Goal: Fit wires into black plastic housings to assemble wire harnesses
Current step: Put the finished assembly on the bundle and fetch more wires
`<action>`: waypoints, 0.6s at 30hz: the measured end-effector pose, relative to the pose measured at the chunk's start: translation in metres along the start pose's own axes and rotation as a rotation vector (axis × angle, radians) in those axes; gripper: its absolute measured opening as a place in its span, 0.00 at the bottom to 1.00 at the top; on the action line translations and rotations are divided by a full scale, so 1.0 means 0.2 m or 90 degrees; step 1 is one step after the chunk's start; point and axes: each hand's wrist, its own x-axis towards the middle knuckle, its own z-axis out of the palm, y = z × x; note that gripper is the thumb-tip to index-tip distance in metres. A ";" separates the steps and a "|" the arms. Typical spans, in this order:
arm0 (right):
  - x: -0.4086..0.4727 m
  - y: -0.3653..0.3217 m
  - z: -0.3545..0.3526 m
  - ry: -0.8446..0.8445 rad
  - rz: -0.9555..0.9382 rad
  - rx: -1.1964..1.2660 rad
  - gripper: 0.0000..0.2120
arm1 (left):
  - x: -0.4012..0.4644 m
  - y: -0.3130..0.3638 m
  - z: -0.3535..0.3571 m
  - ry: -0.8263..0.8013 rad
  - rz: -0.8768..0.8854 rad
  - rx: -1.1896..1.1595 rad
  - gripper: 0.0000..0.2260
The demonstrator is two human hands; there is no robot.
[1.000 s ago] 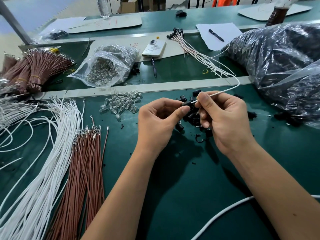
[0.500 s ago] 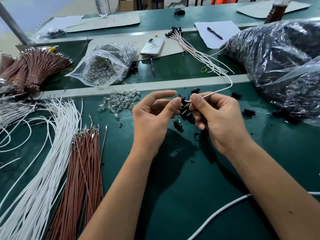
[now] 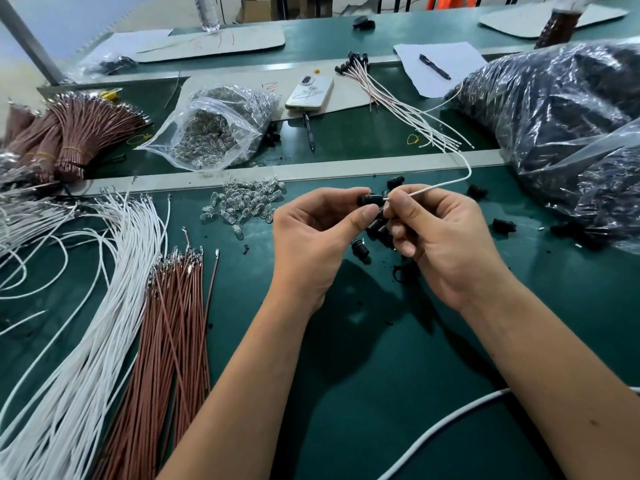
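Observation:
My left hand (image 3: pixel 317 237) pinches a small black plastic housing (image 3: pixel 369 199) between thumb and fingers. My right hand (image 3: pixel 440 237) pinches a white wire (image 3: pixel 450 181) close to its tip, and the tip meets the housing's right end. The wire curves up and back over the grey rail. Loose black housings (image 3: pixel 379 230) lie under and between my hands. A finished bundle of wires with black housings (image 3: pixel 388 88) lies at the back.
White wires (image 3: pixel 86 306) and brown wires (image 3: pixel 173 323) lie on the green mat at left. Clear LEDs (image 3: pixel 246 202) sit beside a clear bag (image 3: pixel 211 133). A big bag of black parts (image 3: pixel 561 133) fills the right. A phone (image 3: pixel 310 92) and pens lie behind the grey rail (image 3: pixel 311 169).
My left index finger, raised half a second ago, has come down onto the housing. The wire tip stays at the housing and both hands sit a touch higher in view.

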 end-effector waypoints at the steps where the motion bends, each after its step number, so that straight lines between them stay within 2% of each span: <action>1: 0.00 0.00 0.00 -0.003 0.000 0.001 0.06 | 0.00 0.00 0.00 -0.001 0.000 0.002 0.09; 9: 0.00 -0.03 0.01 -0.020 0.001 0.014 0.06 | -0.01 0.03 0.02 0.008 -0.004 -0.005 0.08; 11: 0.01 -0.04 0.01 0.003 0.017 0.071 0.05 | -0.01 0.04 0.03 0.033 -0.023 -0.047 0.09; 14: 0.02 -0.05 -0.02 0.050 0.022 0.095 0.08 | 0.01 0.05 0.01 0.073 -0.038 -0.086 0.11; 18: 0.01 -0.03 0.01 -0.020 0.029 0.038 0.10 | -0.01 0.04 0.03 0.053 -0.014 -0.031 0.09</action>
